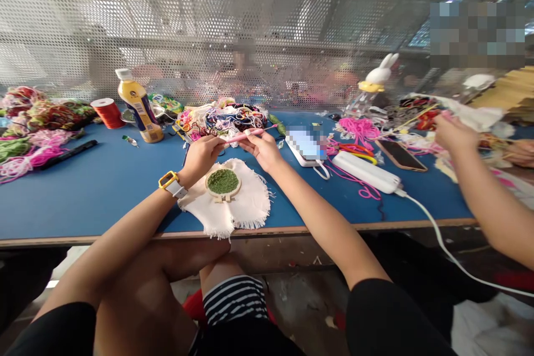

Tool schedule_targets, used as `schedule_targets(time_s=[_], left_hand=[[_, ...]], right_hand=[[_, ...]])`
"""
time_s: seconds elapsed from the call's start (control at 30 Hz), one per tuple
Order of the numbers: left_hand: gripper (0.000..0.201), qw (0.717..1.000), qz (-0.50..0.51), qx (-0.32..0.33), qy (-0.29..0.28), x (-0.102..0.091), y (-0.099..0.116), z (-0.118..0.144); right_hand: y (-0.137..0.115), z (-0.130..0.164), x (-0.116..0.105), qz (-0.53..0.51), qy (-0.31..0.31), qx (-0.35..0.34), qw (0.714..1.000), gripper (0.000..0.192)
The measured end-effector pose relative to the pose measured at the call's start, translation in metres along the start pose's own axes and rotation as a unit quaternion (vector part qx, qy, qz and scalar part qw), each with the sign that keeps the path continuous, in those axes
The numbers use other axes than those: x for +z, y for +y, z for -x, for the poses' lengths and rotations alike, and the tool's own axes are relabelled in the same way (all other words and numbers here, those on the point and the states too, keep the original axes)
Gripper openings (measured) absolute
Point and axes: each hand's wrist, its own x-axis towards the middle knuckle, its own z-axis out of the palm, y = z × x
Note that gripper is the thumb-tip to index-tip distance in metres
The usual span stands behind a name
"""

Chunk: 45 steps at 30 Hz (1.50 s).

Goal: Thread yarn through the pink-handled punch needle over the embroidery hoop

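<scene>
My left hand [201, 157] is closed on one end of a pink punch needle [241, 137], held level above the table. My right hand [262, 149] pinches its other end, where a thin tip points right. Below and between my hands lies a small round embroidery hoop [223, 198] on white fringed cloth [252, 208]. Dense green yarn loops [223, 181] fill the hoop. Just behind my hands is a heap of mixed yarn [233, 115]. A yellow watch with a pale strap is on my left wrist.
A bottle [139, 108] and red thread spool [107, 113] stand back left. To the right lie a phone on a white stand [306, 147], a white power strip [367, 171] with its cable, and a dark phone [401, 154]. A co-worker's arm [479, 178] reaches in at far right.
</scene>
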Motion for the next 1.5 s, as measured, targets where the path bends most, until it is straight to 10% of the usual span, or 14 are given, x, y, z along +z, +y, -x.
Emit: schedule_targets(time_s=[0.53, 0.67, 0.87, 1.07, 1.5], left_hand=[[0.016, 0.999, 0.015, -0.033, -0.007, 0.003, -0.004, 0.001], [0.051, 1.0, -0.009, -0.022, 0.011, 0.002, -0.003, 0.0], [0.051, 0.995, 0.053, 0.033, 0.081, -0.003, 0.027, 0.001], [0.014, 0.982, 0.139, 0.053, 0.113, -0.004, 0.048, 0.005], [0.017, 0.924, 0.302, -0.157, 0.176, -0.002, 0.029, -0.003]], right_hand=[[0.003, 0.002, 0.001, 0.016, -0.03, -0.002, 0.999, 0.01], [0.005, -0.003, -0.005, 0.111, -0.021, -0.084, 0.99, 0.005], [0.006, 0.002, -0.004, 0.467, -0.031, -0.305, 0.829, 0.022], [0.012, 0.01, 0.007, 0.663, -0.053, -0.309, 0.68, 0.036], [0.001, -0.002, -0.011, 0.68, 0.024, -0.325, 0.656, 0.03]])
